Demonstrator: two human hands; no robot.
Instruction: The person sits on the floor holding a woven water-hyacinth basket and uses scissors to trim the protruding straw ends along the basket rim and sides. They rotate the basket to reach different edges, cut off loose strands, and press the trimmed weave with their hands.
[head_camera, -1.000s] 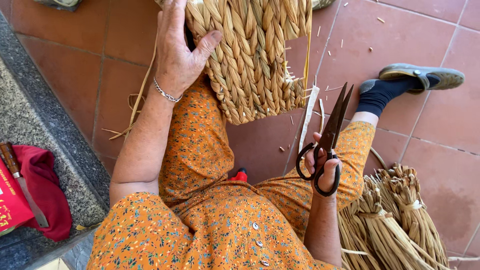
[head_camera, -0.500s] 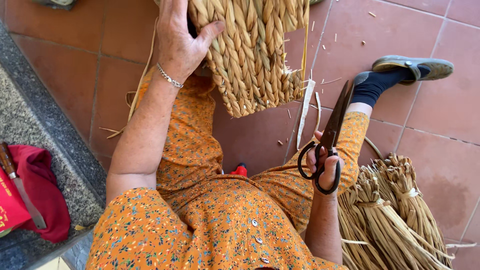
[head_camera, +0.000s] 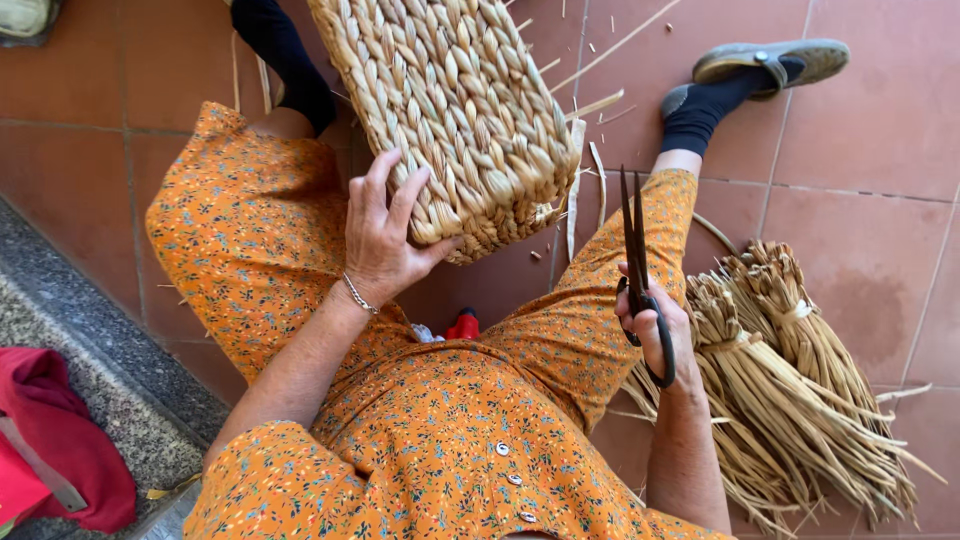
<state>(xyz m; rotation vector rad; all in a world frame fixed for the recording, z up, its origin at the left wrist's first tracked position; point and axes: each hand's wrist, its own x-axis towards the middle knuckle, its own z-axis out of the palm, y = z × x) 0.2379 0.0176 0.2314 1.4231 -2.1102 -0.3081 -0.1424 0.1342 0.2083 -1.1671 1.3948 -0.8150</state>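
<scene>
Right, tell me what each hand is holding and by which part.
The left hand steadies the woven basket at its lower edge. The right hand holds black scissors by the handle loops, blades shut and pointing up.

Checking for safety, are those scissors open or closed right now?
Closed. The scissors in the right hand show both blades lying together as one dark point, aimed up toward the basket.

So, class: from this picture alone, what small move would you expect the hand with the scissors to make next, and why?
Probably the right hand brings the scissors up to the loose strand ends sticking out at the lower edge of the woven basket. The blades are shut and point towards that edge, and the left hand steadies the basket.
</scene>
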